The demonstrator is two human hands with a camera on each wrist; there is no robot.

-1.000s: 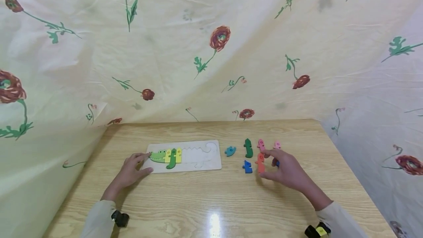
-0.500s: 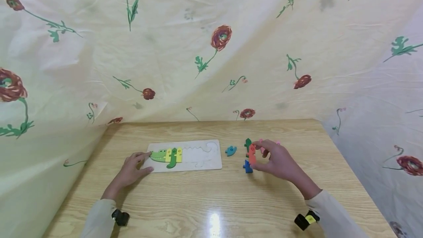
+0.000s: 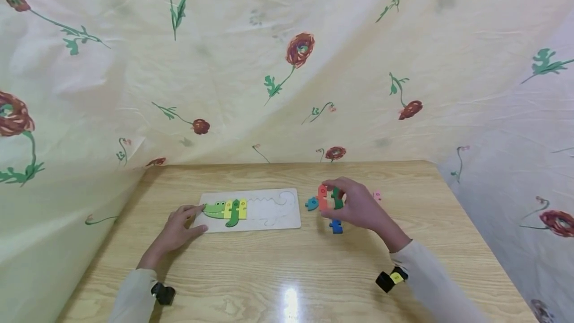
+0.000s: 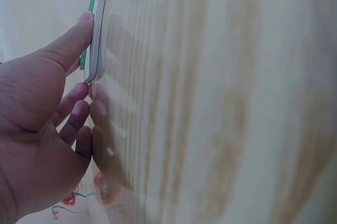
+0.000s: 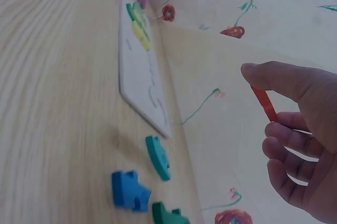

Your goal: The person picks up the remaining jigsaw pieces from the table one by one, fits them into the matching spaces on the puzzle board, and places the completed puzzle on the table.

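Observation:
Between thumb and fingertips my right hand (image 3: pixel 356 204) pinches a red-orange puzzle piece (image 3: pixel 322 194), which is raised off the table in the right wrist view. My left hand (image 3: pixel 178 229) rests at the left end of the white puzzle board (image 3: pixel 274 213), its thumb and fingers touching the edge. On the board's left part lie a green crocodile head (image 3: pixel 214 211), yellow pieces (image 3: pixel 242 209) and a green leg piece (image 3: pixel 232 213). An outline of the body and curled tail shows on the bare part.
Loose pieces lie right of the board on the wooden table (image 3: pixel 251 273): a light-blue one (image 3: pixel 311 204), a dark green one (image 3: pixel 338 198), a blue one (image 3: pixel 336 227) and a pink one (image 3: pixel 377 195). A flowered cloth (image 3: pixel 233 74) hangs behind.
My right hand has lifted the red-orange piece and carried it leftward, from among the loose pieces to beside the light-blue one. The left hand has stayed at the board's end.

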